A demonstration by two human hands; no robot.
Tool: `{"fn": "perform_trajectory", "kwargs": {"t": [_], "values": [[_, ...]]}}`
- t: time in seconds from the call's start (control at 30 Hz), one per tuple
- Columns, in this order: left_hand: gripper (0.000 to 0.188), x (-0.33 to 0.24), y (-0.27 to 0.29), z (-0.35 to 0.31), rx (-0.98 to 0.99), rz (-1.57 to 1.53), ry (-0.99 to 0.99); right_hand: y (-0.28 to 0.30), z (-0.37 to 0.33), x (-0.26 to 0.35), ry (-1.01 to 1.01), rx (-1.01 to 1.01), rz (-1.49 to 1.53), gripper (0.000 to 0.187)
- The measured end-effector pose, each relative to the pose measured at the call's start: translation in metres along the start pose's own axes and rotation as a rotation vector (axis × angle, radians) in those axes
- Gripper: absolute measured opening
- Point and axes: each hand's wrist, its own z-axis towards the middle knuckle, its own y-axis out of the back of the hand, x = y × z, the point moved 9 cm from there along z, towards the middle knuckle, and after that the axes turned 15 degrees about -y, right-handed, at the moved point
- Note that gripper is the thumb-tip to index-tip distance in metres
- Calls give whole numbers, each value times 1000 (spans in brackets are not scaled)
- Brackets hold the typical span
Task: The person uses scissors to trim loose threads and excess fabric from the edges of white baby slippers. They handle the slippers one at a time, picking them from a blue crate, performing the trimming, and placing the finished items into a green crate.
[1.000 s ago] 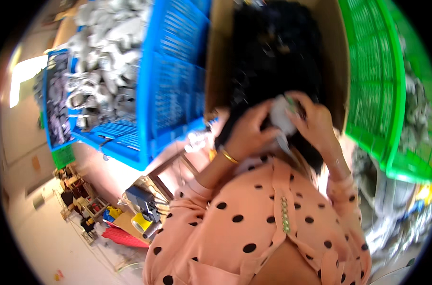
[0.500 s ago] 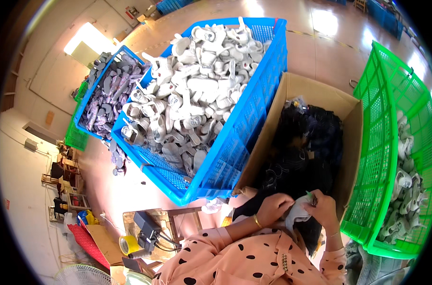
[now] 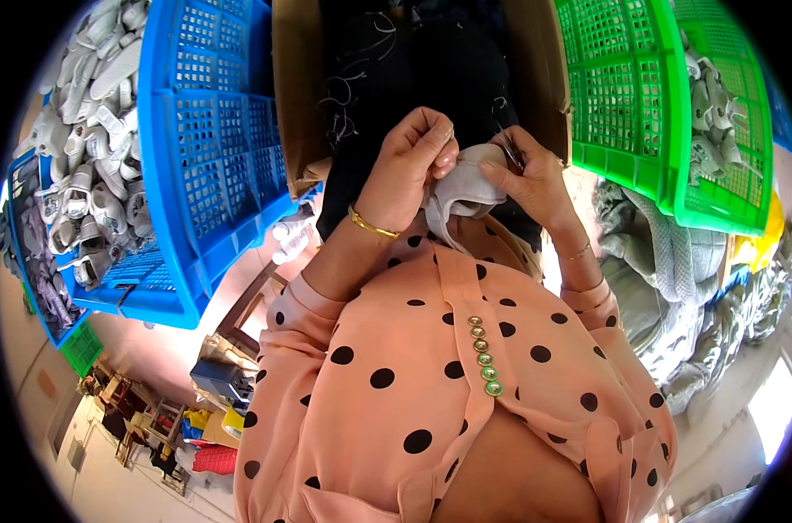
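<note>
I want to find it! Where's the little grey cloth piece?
The grey piece is near the middle of the head view, held between the left hand and right hand, in front of the cardboard box of dark pieces.

Head camera, looking steeply down from above the person's chest.

There is one view only (a wide fisheye, so straight edges bow near the dark rim). It sits very near the body: the spotted blouse fills the lower half, and the left hand and right hand meet close under the lens at centre. Beyond them, toward the top, lie a blue crate, a cardboard box and a green crate.
</note>
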Motion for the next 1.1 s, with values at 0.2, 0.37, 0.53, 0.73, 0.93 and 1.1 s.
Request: {"fn": "perform_trajectory", "kwargs": {"t": [0.2,0.37,0.53,0.73,0.93,1.1], "values": [[11,-5,19,-4,8,76,-86,-11,3,-11,32,62,62,41],[30,-23,18,-8,207,680,-273,-11,9,-15,-28,105,19,41],[16,-21,5,0,322,842,-295,-10,9,-15,-36,134,61,40],[9,-15,8,7,420,933,-318,-11,10,-17,-16,151,111,39],[12,13,33,5,260,586,105,-11,13,-21,-11,147,94,38],[11,5,29,4,160,502,-23,-11,13,-20,-35,160,107,38]]}}
